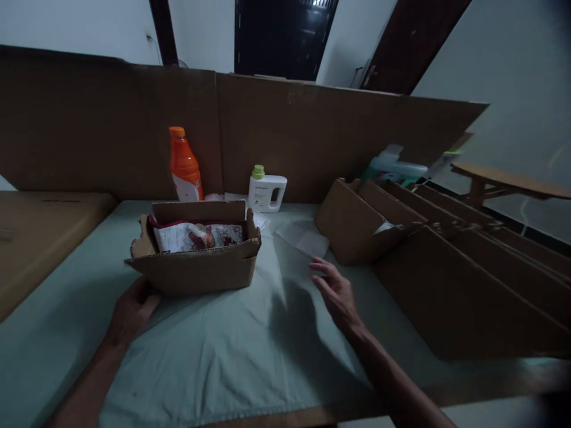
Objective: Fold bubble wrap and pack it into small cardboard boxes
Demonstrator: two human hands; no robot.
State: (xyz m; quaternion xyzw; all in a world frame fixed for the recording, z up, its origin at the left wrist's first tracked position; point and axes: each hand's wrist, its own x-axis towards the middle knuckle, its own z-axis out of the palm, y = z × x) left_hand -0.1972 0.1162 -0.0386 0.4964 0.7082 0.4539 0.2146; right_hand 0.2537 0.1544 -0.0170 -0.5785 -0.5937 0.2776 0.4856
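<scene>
A small open cardboard box [205, 272] stands left of the middle on a pale green cloth [223, 351]. Inside it lies a folded white patterned fabric-like item [176, 236] with a dark red edge. My left hand [131, 310] is at the box's lower left corner, thumb in front and fingertips partly hidden by the cardboard; it appears to grip that corner. My right hand [338, 294] hovers over the cloth to the right, fingers apart and holding nothing. Just beyond its fingertips is a clear plastic sheet or bag [306, 238].
An orange bottle [185, 166] and a white jug with a green cap [267, 191] stand behind the box, before a tall cardboard wall [303, 125]. Cardboard bins [464, 291] line the right side, a teal bottle [397, 168] behind them. A flat carton [44, 232] lies left.
</scene>
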